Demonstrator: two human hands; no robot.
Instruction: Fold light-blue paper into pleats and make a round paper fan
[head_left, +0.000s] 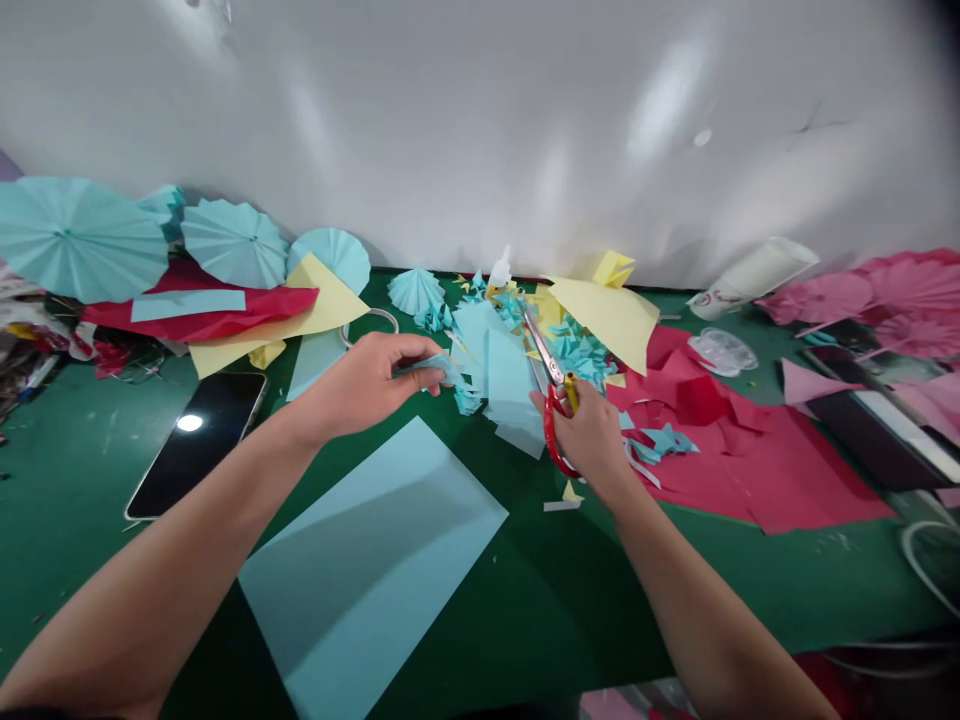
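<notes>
My left hand (371, 382) pinches a small folded strip of light blue paper (441, 366) above the green table (90, 450). My right hand (592, 432) grips red-handled scissors (550, 385), whose blades point up and away toward a heap of blue and yellow paper scraps (577, 350). Between my hands lie loose light blue paper pieces (506, 385). A large light blue sheet (375, 565) lies flat on the table below my left hand.
A dark phone (199, 440) lies at the left. Blue paper fans (79, 235) and red and yellow sheets (247, 310) sit at the back left. Red paper (742, 440), pink fans (892, 295), a tipped paper cup (750, 275) and a glue bottle (500, 268) are further right. A white wall stands behind.
</notes>
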